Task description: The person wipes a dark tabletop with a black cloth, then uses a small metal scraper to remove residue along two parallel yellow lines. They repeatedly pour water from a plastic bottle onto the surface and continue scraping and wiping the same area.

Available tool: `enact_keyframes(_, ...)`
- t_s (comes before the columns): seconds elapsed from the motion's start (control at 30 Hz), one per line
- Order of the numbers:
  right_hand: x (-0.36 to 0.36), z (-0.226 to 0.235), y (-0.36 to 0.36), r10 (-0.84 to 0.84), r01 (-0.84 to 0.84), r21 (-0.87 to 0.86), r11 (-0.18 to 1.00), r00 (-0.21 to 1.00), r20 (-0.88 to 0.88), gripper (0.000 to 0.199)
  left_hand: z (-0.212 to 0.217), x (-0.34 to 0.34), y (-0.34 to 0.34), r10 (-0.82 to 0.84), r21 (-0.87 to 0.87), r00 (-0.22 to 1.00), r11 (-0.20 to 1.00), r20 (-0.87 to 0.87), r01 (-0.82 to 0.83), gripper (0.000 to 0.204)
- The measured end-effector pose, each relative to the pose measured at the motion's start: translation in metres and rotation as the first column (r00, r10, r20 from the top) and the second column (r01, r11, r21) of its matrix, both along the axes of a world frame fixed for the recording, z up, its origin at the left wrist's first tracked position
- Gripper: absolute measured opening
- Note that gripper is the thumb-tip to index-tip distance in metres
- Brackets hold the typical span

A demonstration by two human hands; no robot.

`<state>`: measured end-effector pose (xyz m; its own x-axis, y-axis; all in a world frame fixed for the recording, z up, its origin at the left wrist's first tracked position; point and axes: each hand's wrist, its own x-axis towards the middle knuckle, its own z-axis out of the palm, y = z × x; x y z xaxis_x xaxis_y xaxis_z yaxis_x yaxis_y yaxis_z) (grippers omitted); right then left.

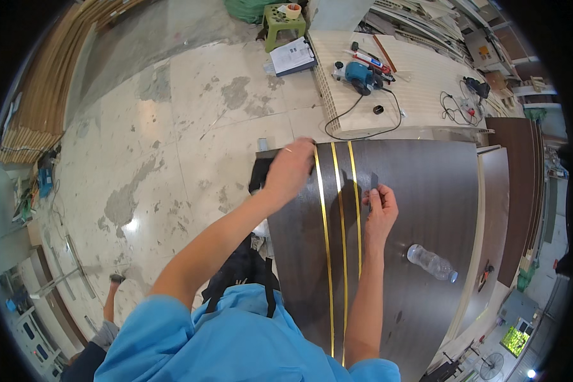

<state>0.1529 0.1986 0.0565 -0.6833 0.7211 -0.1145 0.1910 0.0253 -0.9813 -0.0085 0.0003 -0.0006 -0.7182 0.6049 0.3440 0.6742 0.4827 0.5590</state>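
The person in the blue shirt leans over a dark brown panel (426, 210) that lies flat before them, with three thin gold strips (342, 210) running along its length. The left hand (291, 169) is spread palm-down near the far left corner of the panel, fingers curled over its edge, pressing on the wood just left of the outermost gold strip. The right hand (381, 207) sits a little nearer the body, just right of the strips, with fingers pinched together on a small dark piece (374, 181) that stands up from the panel surface; what that piece is I cannot tell. The two hands are apart, with the gold strips between them.

To the right of the right hand and nearer the person, a clear plastic bottle (431, 262) lies on its side on the panel. Beyond the hands, a pale slatted board (414, 76) rests on the floor, carrying a blue power tool (358, 75) with its black cord (356, 124) looping back toward the dark panel's far edge. Further off from the left hand stands a green stool (281, 25) with a roll of tape (293, 10) on top, and a stack of papers (291, 56) beside it. The stone floor (172, 146) off to the left is patchy and worn.
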Motion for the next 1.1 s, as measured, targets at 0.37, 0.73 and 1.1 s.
enact_keyframes(0.37, 0.112, 0.000, 0.002, -0.287, 0.293, -0.080, 0.953, 0.955, 0.074, 0.015, -0.027, -0.022, 0.091, -0.127, -0.166, 0.986, 0.980, -0.109, 0.108, 0.058)
enact_keyframes(0.73, 0.070, -0.010, 0.016, -0.092, 0.092, 0.007, 0.996, 0.996, 0.008, 0.016, 0.000, 0.118, -0.035, -0.529, -0.241, 0.843, 0.809, 0.099, 0.536, 0.060)
enact_keyframes(1.1, -0.035, -0.027, 0.022, 0.210, -0.208, 0.647, 0.733, 0.975, 0.076, 0.019, 0.002, 0.094, -0.046, -0.522, -0.100, 0.851, 0.845, 0.059, 0.525, 0.052)
